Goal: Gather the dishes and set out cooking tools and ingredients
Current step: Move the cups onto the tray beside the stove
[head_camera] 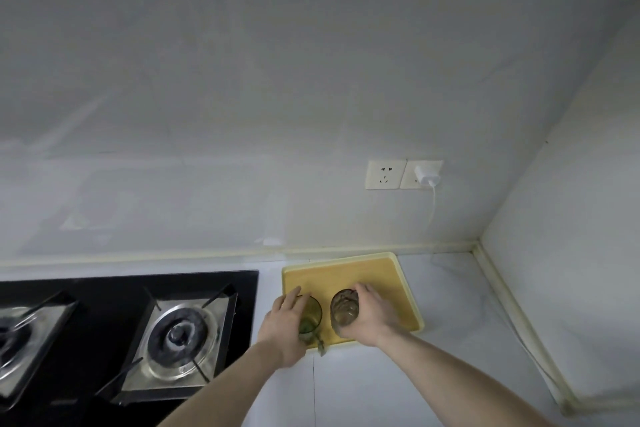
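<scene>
A yellow tray [391, 274] lies on the white counter against the back wall, right of the stove. On its near left part stands a green glass cup [311, 317] with a handle pointing toward me; my left hand [282, 326] wraps its left side. Beside it to the right is a brownish clear glass [344, 308], gripped from the right by my right hand [372, 317]. Whether the two glasses rest on the tray or hang just above it I cannot tell.
A black two-burner gas stove [131, 329] fills the counter's left. White counter [450, 340] runs to the right-hand corner wall. A double wall socket [386, 174] holds a white charger [427, 175], whose cable drops to the counter behind the tray.
</scene>
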